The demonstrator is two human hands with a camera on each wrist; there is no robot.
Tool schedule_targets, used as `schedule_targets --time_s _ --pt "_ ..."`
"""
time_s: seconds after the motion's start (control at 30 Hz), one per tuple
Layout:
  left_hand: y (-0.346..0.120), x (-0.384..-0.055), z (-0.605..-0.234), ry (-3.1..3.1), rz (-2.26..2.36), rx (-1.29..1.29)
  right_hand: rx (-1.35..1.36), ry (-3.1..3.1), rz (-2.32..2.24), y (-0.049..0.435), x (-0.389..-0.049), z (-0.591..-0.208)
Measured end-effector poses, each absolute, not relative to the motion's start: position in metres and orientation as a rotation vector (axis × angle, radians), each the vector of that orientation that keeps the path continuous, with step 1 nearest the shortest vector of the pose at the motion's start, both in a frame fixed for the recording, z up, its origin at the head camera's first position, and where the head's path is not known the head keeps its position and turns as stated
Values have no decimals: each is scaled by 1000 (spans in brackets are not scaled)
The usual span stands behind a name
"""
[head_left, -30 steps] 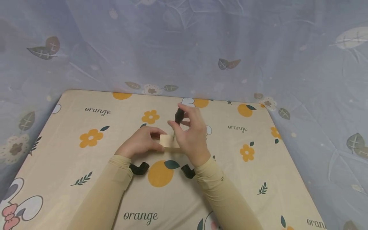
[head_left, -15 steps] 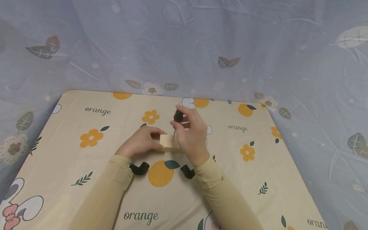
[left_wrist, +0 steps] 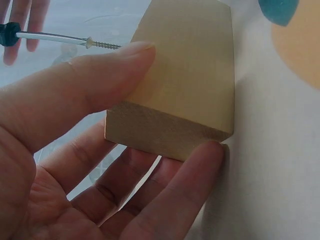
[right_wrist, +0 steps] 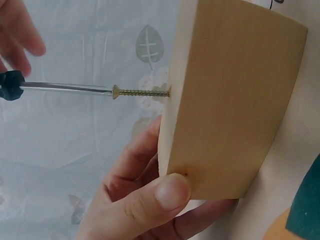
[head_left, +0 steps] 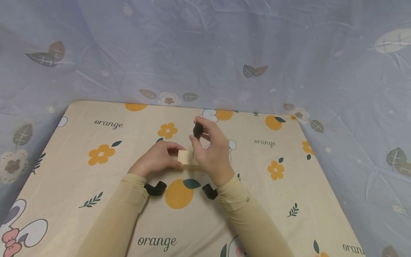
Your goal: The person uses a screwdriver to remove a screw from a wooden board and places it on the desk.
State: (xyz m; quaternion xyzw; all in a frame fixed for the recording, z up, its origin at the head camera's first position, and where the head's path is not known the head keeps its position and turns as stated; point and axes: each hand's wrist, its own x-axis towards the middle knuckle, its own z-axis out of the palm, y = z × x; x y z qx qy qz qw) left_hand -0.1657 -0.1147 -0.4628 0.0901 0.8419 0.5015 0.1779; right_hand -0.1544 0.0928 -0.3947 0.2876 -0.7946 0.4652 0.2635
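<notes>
My left hand [head_left: 157, 157] grips one end of a pale wooden block [head_left: 185, 157], thumb on one side and fingers on the other. In the left wrist view, the thumb hides where the screw meets the wood. My right hand [head_left: 214, 153] pinches the black handle of a screwdriver [head_left: 198, 130] above the block, between thumb and fingers. Its metal shaft meets the head of a brass-coloured screw [right_wrist: 142, 93] in the right wrist view. The screw's tip is at the block's upper face, with most of the thread showing, and shaft and screw are nearly in line.
The block rests on a cream cloth [head_left: 179, 225] printed with oranges, flowers and words. A black curved piece [head_left: 156, 188] sits by the left wrist, and another black piece [head_left: 209, 192] by the right wrist. A grey-blue patterned curtain [head_left: 205, 53] rises behind the table.
The screwdriver handle has shifted slightly left, and my right fingers have changed position around it. My left hand and the block look the same.
</notes>
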Motion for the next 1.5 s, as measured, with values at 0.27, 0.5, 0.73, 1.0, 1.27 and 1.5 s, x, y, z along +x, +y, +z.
schedule_targets --time_s 0.27,0.5,0.73,1.0,1.27,1.5 --pt "-115 -165 -463 2388 1412 244 749 -2136 1159 88 -155 -394" --pt "-116 -165 -464 2384 1418 246 723 -2134 1109 89 -155 -392" --pt "-115 -165 -464 2382 1422 243 751 -2153 1113 95 -157 -392" --pt "-116 -165 -465 2386 1416 247 823 -2183 1270 97 -158 -389" --pt "-116 -166 -467 2395 1419 270 760 -2191 1255 93 -156 -391" --pt "-116 -166 -466 2393 1418 277 739 -2148 1180 94 -157 -391"
